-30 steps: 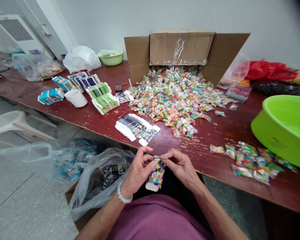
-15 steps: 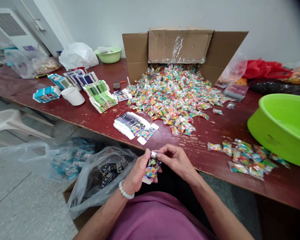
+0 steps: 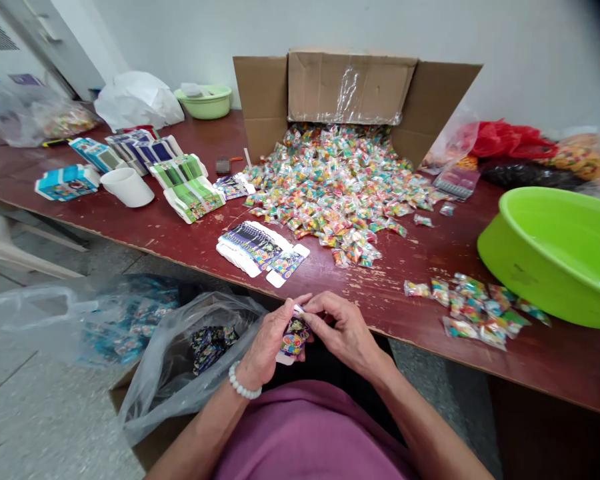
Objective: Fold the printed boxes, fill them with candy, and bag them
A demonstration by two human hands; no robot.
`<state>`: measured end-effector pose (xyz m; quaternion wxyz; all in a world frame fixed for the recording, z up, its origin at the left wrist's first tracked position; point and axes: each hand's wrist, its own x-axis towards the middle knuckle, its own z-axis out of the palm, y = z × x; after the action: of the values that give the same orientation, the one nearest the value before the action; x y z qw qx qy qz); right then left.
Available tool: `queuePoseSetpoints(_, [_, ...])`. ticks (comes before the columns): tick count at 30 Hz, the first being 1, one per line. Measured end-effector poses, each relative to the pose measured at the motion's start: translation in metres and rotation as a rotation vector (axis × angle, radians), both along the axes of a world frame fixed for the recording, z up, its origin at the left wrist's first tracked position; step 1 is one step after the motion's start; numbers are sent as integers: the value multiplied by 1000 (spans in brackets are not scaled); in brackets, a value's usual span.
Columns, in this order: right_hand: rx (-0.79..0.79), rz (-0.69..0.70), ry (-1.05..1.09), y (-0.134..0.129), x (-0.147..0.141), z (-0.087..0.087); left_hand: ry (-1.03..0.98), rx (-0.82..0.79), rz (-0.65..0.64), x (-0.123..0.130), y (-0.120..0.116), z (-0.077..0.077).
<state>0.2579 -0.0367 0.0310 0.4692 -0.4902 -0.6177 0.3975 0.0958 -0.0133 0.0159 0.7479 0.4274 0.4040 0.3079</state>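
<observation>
A small dark printed box (image 3: 294,339) with a white flap at its lower end is wrapped in my left hand (image 3: 270,343), just off the table's front edge. My right hand (image 3: 341,330) pinches the box's top end between thumb and fingers. On the table in front lies a fanned stack of flat dark printed boxes (image 3: 255,247), with one flat box (image 3: 287,264) at its right end. Behind it, wrapped candies (image 3: 340,180) spill in a heap from a cardboard box (image 3: 350,87) lying on its side.
A green basin (image 3: 550,260) stands at the right beside a small group of candies (image 3: 473,310). Bundled cartons (image 3: 187,187) and a white cup (image 3: 127,187) are at the left. An open plastic bag (image 3: 160,380) holding dark packs sits below the table edge.
The view has shifted a little, so most things appear further left. My right thumb and fingers have moved over the top of the small box, covering more of it.
</observation>
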Motion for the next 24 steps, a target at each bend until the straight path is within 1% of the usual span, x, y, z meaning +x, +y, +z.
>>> queuePoseSetpoints(2, [135, -57, -197, 0, 1, 1, -9, 7, 6, 2, 0, 1])
queuePoseSetpoints(4, [199, -52, -287, 2, 1, 3, 1, 5, 11, 3, 2, 0])
queuePoseSetpoints(6, [202, -25, -294, 4, 2, 4, 31, -20, 29, 3, 4, -2])
queuePoseSetpoints(9, [214, -34, -248, 6, -3, 2, 57, -38, 42, 2, 6, -5])
queuePoseSetpoints(13, [249, -43, -234, 4, -12, -4, 17, -32, 49, 2, 5, -6])
queuePoseSetpoints(15, [206, -18, -247, 8, -10, -8, -26, -66, 63, 2, 3, -6])
queuePoseSetpoints(17, [122, -15, -234, 19, 2, -14, -96, -126, 47, 1, 1, -6])
queuePoseSetpoints(18, [82, -38, -239, 27, 10, -18, -127, -157, 37, 0, 0, -6])
queuePoseSetpoints(19, [56, -118, -261, 36, 20, -22, -146, -180, 34, -2, -1, -6])
queuePoseSetpoints(20, [68, -242, -339, 45, 31, -26, -153, -198, 39, -4, -1, -6])
queuePoseSetpoints(21, [104, -317, -466, 55, 41, -31, -148, -213, 49, -7, -1, -7])
queuePoseSetpoints(23, [143, -388, -695, 72, 57, -42, -119, -243, 64, -14, -1, -10])
queuePoseSetpoints(24, [148, -401, -759, 79, 62, -47, -103, -255, 66, -17, 0, -11])
